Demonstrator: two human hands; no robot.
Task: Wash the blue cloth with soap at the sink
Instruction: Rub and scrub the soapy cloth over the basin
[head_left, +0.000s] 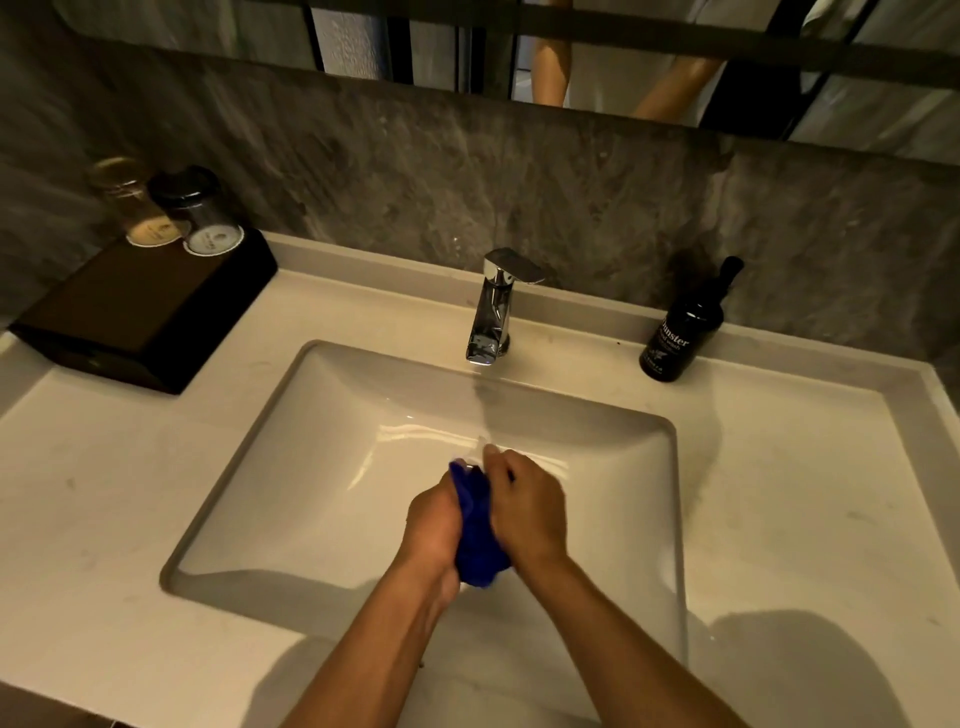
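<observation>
Blue cloth (479, 530) is bunched into a long wad over the sink (322, 467), its long axis running from the faucet (493, 306) toward the person. Left hand (434, 525) and right hand (527, 512) both clasp it, fingers curled. Soap bottle (683, 327) stands on the worktop (810, 493).

A single head-worn wide-angle camera looks forward and steeply down from close above the sink (291, 467), facing the tap (493, 306) and stone wall. Forearms enter from the bottom edge; a mirror (623, 62) strip crosses the top of the frame.
</observation>
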